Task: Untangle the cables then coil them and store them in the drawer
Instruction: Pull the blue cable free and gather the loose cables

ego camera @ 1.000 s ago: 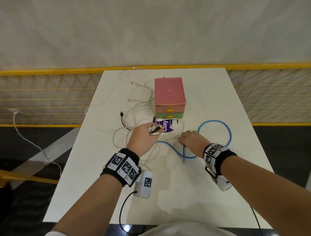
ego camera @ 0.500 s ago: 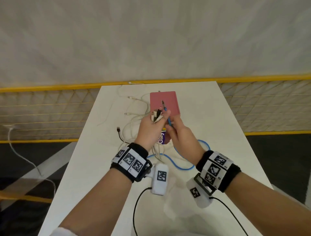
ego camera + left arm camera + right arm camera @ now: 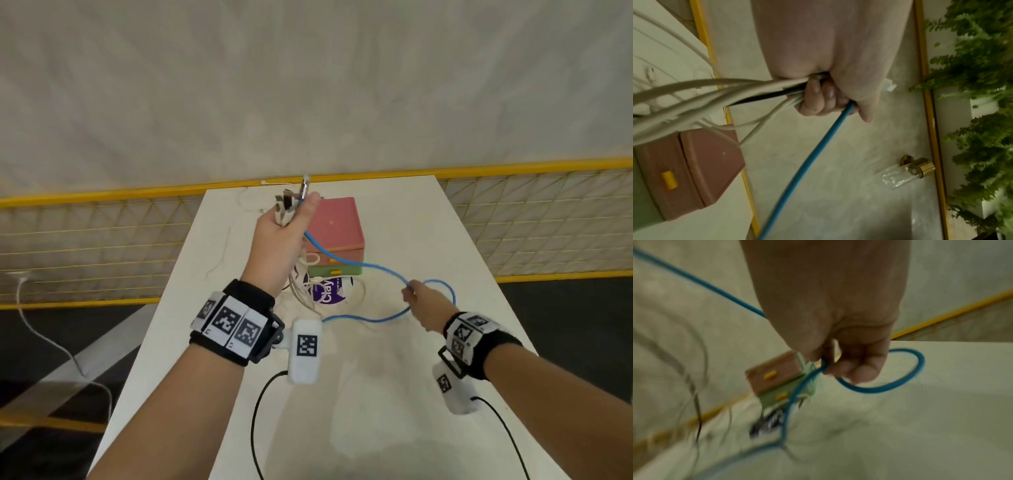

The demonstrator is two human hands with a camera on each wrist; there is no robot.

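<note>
We see a white table point(image 3: 394, 394) with a small drawer box point(image 3: 334, 236) standing on it near the far end: two drawers, the pink one point(image 3: 701, 170) stacked on the green one point(image 3: 337, 270), each with a yellow handle, both closed so their contents are hidden. Just in front of the box lies a purple and white label point(image 3: 327, 291) reading "Clay". Above and left of the box, our left hand point(image 3: 281, 236) is raised, fingers curled tight round a bundle of white cables point(image 3: 701, 91), at least one black cable point(image 3: 764, 96) and the blue cable point(image 3: 370, 265); we cannot count the white ones exactly. Several plug ends point(image 3: 286, 202) stick up out of the fist. The single blue cable runs from that fist past the box front to our right hand point(image 3: 423, 303), right of the box and above the table, where thumb and fingertips point(image 3: 859, 373) pinch it; beyond the pinch it loops and trails back across the table.
</note>
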